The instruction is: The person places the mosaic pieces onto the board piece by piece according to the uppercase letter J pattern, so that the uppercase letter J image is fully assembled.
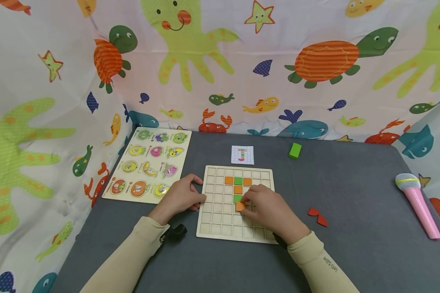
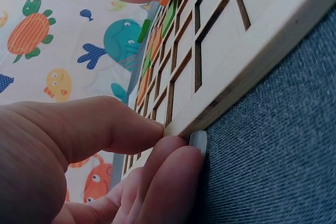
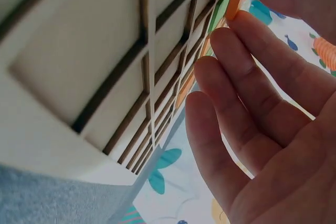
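A wooden grid board [image 1: 212,219] lies on the dark table. My left hand [image 1: 181,193] pinches its left edge; in the left wrist view the thumb [image 2: 134,132] presses at the rim, with the fingertips below it. With thumb and fingertip, my right hand [image 1: 269,205] pinches an orange square tile [image 1: 239,206], seen tilted above the grid in the right wrist view. Its other fingers [image 3: 210,124] stay loosely extended. Set in the grid are a green tile [image 1: 238,181] between two orange ones, then an orange tile [image 1: 238,189] and another green tile [image 1: 237,198] in a column below.
Behind the board lies a card [image 1: 242,155] with a coloured J-shaped pattern. A green block [image 1: 295,151] stands at the back right. Two red pieces [image 1: 322,220] lie right of my right hand, and a pink microphone [image 1: 418,207] farther right. At left is a fruit puzzle board [image 1: 119,175].
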The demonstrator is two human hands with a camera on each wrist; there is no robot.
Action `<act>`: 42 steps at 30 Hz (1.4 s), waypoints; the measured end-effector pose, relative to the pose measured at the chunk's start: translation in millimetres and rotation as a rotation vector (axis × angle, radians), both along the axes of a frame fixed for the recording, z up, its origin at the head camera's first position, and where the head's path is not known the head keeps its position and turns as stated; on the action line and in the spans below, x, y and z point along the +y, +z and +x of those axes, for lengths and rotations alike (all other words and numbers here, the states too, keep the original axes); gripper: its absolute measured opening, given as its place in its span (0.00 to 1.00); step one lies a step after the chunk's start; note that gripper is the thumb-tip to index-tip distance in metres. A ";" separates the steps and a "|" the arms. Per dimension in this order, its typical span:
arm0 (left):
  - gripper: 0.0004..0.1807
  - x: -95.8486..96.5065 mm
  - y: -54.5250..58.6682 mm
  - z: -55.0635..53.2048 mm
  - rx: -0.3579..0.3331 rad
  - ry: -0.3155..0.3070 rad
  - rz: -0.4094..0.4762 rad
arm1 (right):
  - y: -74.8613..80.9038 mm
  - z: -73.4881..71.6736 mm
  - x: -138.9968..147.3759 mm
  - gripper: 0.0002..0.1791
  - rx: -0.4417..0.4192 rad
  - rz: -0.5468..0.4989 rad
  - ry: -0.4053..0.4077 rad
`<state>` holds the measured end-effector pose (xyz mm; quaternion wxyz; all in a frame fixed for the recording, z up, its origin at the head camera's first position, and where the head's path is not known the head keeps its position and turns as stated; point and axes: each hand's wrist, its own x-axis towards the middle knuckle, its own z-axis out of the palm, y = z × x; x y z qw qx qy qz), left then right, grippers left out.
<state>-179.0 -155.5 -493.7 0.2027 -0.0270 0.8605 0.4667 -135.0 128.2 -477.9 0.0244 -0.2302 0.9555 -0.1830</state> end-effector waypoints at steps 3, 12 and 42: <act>0.25 -0.8 0.6 0.8 -0.005 0.007 -0.008 | -0.9 1.3 -3.0 0.10 0.019 -0.003 0.013; 0.25 -1.7 -2.1 -0.2 -0.005 -0.001 -0.008 | -4.3 3.0 -6.1 0.08 0.037 -0.005 0.014; 0.26 -0.9 0.9 -0.6 -0.008 -0.014 -0.008 | -5.0 3.5 -9.3 0.08 0.055 0.002 0.020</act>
